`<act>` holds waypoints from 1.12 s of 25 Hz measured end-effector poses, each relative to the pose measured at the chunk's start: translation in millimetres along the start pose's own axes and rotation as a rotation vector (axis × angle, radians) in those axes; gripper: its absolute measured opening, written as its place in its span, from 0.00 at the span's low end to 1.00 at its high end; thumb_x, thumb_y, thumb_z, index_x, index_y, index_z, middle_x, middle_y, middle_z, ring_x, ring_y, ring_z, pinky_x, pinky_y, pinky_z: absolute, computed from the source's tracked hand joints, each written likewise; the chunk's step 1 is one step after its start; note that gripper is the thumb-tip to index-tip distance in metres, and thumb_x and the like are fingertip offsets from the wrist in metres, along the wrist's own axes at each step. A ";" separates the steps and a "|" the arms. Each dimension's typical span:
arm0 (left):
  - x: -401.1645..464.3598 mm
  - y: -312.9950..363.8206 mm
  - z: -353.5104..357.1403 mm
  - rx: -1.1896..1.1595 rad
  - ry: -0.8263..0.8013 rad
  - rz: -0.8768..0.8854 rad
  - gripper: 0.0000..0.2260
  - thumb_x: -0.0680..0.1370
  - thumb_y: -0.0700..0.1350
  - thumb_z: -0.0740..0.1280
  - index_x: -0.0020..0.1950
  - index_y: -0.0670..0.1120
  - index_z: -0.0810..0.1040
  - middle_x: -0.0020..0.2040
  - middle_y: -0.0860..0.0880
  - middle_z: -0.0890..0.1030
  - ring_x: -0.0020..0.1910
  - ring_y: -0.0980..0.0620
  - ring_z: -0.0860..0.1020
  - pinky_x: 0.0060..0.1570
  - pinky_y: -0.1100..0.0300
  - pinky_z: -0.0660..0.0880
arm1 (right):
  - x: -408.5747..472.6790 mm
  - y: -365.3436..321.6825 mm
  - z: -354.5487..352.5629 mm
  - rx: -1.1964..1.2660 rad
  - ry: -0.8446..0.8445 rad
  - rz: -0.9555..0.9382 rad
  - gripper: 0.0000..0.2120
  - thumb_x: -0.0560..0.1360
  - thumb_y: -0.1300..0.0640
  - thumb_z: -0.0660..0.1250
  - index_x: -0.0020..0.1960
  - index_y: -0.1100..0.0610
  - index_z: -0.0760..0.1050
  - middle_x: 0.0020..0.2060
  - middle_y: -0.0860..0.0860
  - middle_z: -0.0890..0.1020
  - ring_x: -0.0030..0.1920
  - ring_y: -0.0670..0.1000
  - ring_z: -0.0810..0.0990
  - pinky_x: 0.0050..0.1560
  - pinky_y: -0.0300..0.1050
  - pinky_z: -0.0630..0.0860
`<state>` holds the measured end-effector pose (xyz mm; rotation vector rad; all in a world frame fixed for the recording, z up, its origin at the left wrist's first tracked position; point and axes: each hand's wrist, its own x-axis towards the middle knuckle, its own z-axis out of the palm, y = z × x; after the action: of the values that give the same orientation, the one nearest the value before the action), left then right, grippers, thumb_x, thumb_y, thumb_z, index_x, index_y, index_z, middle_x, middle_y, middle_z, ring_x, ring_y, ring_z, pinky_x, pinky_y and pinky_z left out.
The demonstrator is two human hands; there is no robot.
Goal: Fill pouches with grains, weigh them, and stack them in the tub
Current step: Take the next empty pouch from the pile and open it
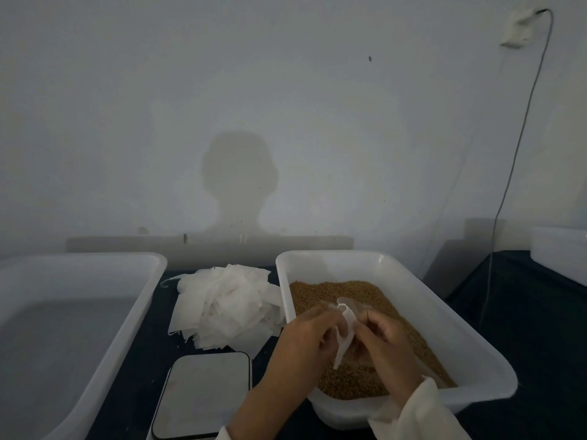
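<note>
1. Pinching one empty pouch (344, 331) between them, the left hand (309, 336) and the right hand (386, 339) meet over the near half of the grain tub (397, 268). Fingers of both are curled onto the pouch's opposite edges; it looks as though they are working its mouth apart, though the opening itself is too small to make out.
2. The pouch hangs with its long axis roughly upright, upper end tilted away from the person, lower corner pointing down at the grains (343, 290).
3. The grains lie directly beneath and just beyond the hands, so a scoop or dip would go downward and slightly forward. The right hand sits further over the grain; the left is nearer the tub's left wall.
4. Left of that wall, the heap of spare pouches (227, 308) rests on the dark table.
5. The scale (203, 393) lies nearer the person, down-left of the left hand, which is closer to it.
6. The stacking tub (136, 300) stands furthest left, apparently without pouches.
</note>
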<state>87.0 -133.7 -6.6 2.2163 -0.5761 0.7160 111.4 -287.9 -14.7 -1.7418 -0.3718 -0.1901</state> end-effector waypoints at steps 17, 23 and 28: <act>-1.5 -11.5 -10.1 0.266 0.112 0.149 0.05 0.75 0.44 0.64 0.40 0.46 0.73 0.51 0.54 0.70 0.45 0.60 0.64 0.44 0.70 0.62 | 29.6 35.5 -98.1 -0.886 -0.374 0.308 0.05 0.73 0.48 0.69 0.45 0.46 0.74 0.45 0.42 0.78 0.46 0.41 0.77 0.47 0.34 0.71; -2.7 -20.0 -16.3 0.240 0.126 0.056 0.07 0.78 0.42 0.66 0.41 0.46 0.71 0.40 0.57 0.68 0.40 0.55 0.66 0.39 0.63 0.64 | 14.5 -25.5 -132.7 -0.989 -0.278 0.100 0.03 0.77 0.49 0.63 0.47 0.44 0.69 0.44 0.43 0.79 0.45 0.38 0.77 0.45 0.35 0.75; -2.8 -23.3 -14.5 0.174 0.136 0.011 0.02 0.78 0.40 0.66 0.47 0.45 0.73 0.44 0.58 0.71 0.41 0.54 0.69 0.39 0.63 0.66 | 10.4 -79.7 -147.3 -1.455 -0.441 0.051 0.07 0.75 0.45 0.65 0.51 0.35 0.70 0.47 0.35 0.77 0.46 0.35 0.75 0.47 0.31 0.69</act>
<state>93.9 -107.4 -11.6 2.3021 -0.4733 0.9455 104.5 -416.8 92.4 -3.2494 -0.5634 -0.0025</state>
